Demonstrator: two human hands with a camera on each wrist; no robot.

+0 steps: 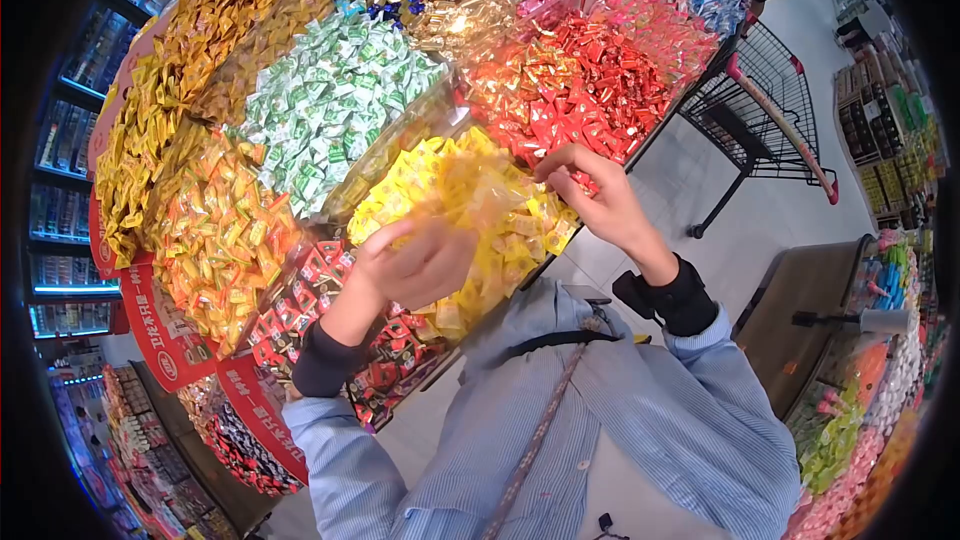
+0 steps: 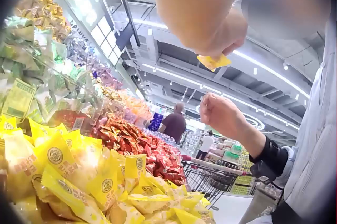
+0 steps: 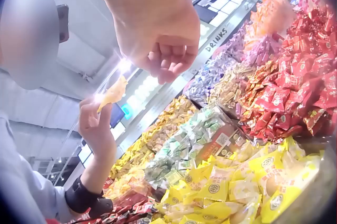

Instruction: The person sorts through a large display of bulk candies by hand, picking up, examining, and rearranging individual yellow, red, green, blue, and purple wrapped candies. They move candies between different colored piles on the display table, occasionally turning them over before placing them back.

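My left hand (image 1: pixel 420 262) pinches a small yellow-wrapped packet (image 3: pixel 113 92) between thumb and fingers, raised above a heap of like yellow packets (image 2: pixel 79 166). In the left wrist view the same packet (image 2: pixel 213 62) pokes out from the fingertips. My right hand (image 1: pixel 595 200) is up at the right side of that heap, near the red-wrapped candies (image 1: pixel 590 80). Its fingers are loosely curled in the right wrist view, with nothing showing in them. Both hands are apart from each other, and the left one is blurred in the head view.
Green-and-white candies (image 1: pixel 330 100) fill the section behind the yellow ones, split off by a clear divider (image 1: pixel 400 145). Dark red packets (image 1: pixel 310 285) lie front left. A shopping cart (image 1: pixel 755 110) stands to the right. Further back are other people (image 2: pixel 175 123).
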